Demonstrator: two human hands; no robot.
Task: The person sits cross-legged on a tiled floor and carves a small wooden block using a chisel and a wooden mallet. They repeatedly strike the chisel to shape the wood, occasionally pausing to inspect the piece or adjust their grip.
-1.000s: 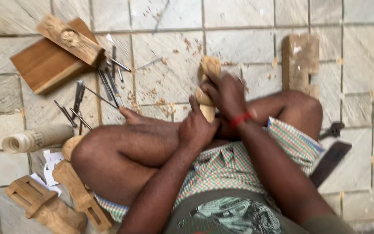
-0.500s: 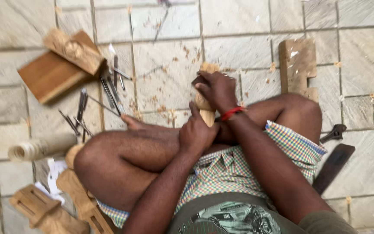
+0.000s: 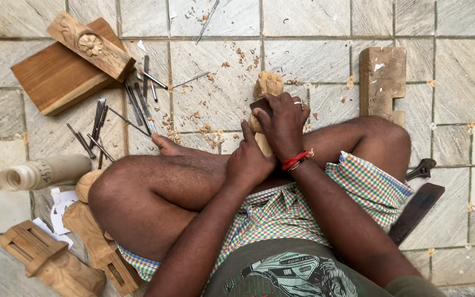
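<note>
A floor of pale grey stone tiles (image 3: 314, 60), strewn with small wood chips, fills the view, and a person sits cross-legged on it in checked shorts. Nearest, the left hand (image 3: 251, 159) is wrapped tight around the lower part of a pale, upright piece of carved wood (image 3: 268, 91) that stands between the shins. Just above it the right hand (image 3: 284, 121), with a red thread at the wrist, closes over the same piece together with a small dark tool whose shape I cannot tell. By the left knee lie a pale turned wooden cylinder (image 3: 42, 171) and carved brown wooden brackets (image 3: 50, 261). Further out, a scatter of thin metal chisels (image 3: 133, 107) lies beside a flat brown board (image 3: 56, 77) topped by a carved block with a flower motif (image 3: 90, 45). A notched pale wooden block (image 3: 381, 82) rests beyond the right knee.
</note>
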